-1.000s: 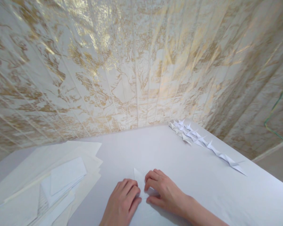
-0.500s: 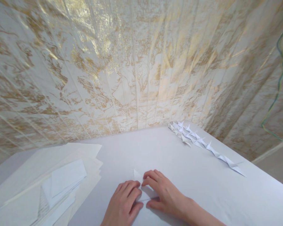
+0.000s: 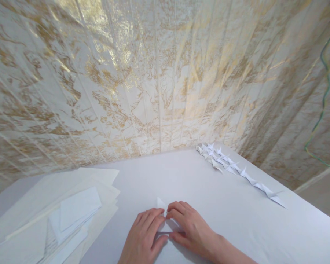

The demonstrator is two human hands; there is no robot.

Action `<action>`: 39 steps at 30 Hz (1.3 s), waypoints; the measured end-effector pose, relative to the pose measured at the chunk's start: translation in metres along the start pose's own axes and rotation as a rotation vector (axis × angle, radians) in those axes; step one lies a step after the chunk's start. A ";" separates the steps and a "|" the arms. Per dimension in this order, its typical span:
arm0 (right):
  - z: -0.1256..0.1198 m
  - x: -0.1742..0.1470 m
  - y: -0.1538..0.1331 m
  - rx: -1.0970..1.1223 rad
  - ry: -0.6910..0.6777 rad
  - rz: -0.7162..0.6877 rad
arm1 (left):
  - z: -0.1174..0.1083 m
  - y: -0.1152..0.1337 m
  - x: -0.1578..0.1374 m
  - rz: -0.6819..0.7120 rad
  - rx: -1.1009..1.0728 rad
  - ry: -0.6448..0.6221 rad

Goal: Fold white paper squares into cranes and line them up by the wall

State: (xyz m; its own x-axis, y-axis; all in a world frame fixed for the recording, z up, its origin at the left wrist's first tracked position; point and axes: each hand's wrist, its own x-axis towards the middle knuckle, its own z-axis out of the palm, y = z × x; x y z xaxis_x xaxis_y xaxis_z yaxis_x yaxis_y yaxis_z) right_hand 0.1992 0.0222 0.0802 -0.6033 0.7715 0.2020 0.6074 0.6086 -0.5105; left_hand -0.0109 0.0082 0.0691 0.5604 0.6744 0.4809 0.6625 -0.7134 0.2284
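Note:
A folded sheet of white paper [image 3: 161, 202] lies on the table near its front, mostly covered by my hands. One pointed corner sticks out beyond the fingertips. My left hand [image 3: 147, 233] grips its left side, with the fingers on top and the thumb at the near edge. From the right, my right hand [image 3: 188, 227] holds the other side with curled fingers and the thumb close to the left thumb. Between the thumbs and fingers a raised fold edge shows as a dark line.
On the left lie large cream sheets [image 3: 104, 179] with smaller white paper pieces [image 3: 81, 209] on top. Several folded paper cranes [image 3: 247, 176] stand in rows along the right edge of the white table [image 3: 154, 170]. Behind hangs a gold-patterned curtain [image 3: 143, 91]; a green cord [image 3: 324, 99] dangles at right.
Both thumbs have shifted slightly upward along the paper, and its near edge now stands up as a darker fold. The fingers stay nearly in place.

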 end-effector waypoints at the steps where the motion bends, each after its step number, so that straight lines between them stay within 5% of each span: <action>1: 0.000 0.000 -0.001 -0.011 0.003 0.005 | 0.001 -0.001 -0.001 -0.002 0.014 0.010; 10: 0.013 0.001 0.000 0.090 0.094 0.015 | 0.018 -0.003 -0.013 -0.347 -0.082 0.073; 15: 0.016 0.001 0.010 0.448 0.241 0.233 | 0.026 -0.005 -0.015 -0.506 -0.255 0.135; 20: 0.018 0.008 0.013 0.880 0.402 0.393 | 0.027 0.003 -0.010 -0.742 -0.633 0.333; 23: 0.020 0.009 0.010 1.058 0.346 0.382 | 0.023 0.007 -0.005 -0.787 -1.023 0.214; 27: 0.020 0.006 0.007 0.926 0.341 0.346 | 0.011 0.008 -0.001 -0.907 -1.241 0.089; 33: 0.007 0.004 0.009 0.682 0.248 0.015 | 0.001 0.006 0.005 -1.004 -1.322 0.201; 39: 0.010 0.007 0.010 0.652 0.172 -0.025 | 0.008 0.008 0.003 -1.006 -1.454 0.265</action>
State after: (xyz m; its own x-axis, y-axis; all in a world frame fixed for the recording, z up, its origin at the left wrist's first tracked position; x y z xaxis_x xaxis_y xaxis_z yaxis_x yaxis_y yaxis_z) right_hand 0.1956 0.0314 0.0679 -0.4892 0.8099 0.3236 0.1250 0.4323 -0.8930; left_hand 0.0003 0.0057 0.0660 0.0730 0.9718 -0.2242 -0.3441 0.2356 0.9089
